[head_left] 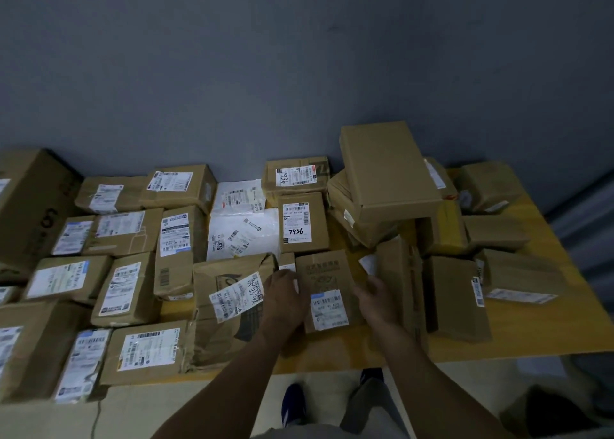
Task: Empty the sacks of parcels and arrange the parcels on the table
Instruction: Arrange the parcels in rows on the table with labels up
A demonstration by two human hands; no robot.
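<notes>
Several brown cardboard parcels with white labels lie in rows on the yellow table (545,332). Between my hands lies a flat brown parcel (327,282) with printed characters and a label near its front. My left hand (285,300) grips its left edge. My right hand (377,297) is on its right edge, fingers curled against it. Left of it lies a torn box (229,309) with a handwritten label. Behind stands a box marked 7936 (300,222). At the right is a loose pile of boxes, a large plain one (387,169) tilted on top. No sack is in view.
Two white plastic mailers (242,216) lie mid-table. A big carton (26,206) stands at the far left. The grey wall runs right behind the table. The table's front edge is at my legs; my blue shoes (294,403) show on the pale floor.
</notes>
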